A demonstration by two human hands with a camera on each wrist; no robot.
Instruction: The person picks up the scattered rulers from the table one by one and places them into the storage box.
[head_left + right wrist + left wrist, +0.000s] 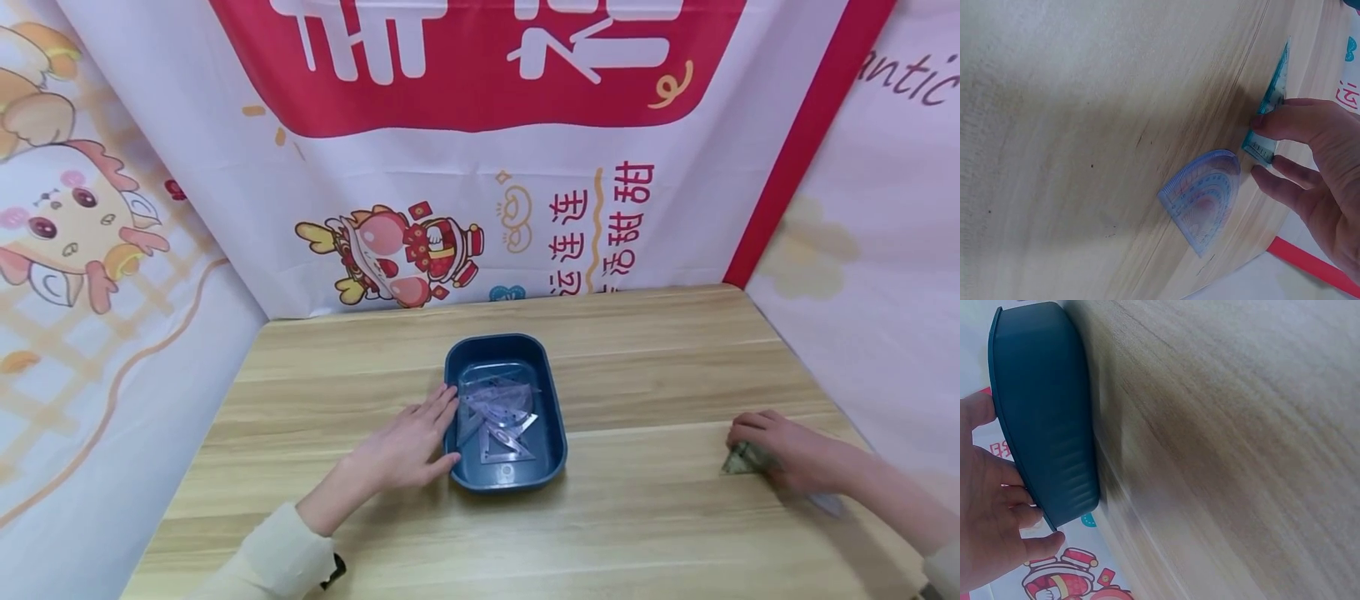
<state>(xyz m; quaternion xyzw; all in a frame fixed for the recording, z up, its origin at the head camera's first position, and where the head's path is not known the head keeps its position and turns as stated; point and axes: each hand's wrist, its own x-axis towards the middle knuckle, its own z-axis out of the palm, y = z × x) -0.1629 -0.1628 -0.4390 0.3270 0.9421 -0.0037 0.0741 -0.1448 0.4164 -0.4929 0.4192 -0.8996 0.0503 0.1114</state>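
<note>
At the middle of the table, a dark blue plastic tub holds several clear set squares and other clear plastic pieces. My left hand rests its fingertips and thumb along the tub's left rim. Seen in the left wrist view, the hand touches the tub's upper edge. Far to the right, my right hand pinches a greenish clear set square between thumb and fingers, tilted up from the wood. Close by that hand, a clear bluish protractor lies flat on the table.
The wood-grain table is bordered by hanging printed cloths: a red and white one behind, a cartoon-patterned one at left and a pale one at right.
</note>
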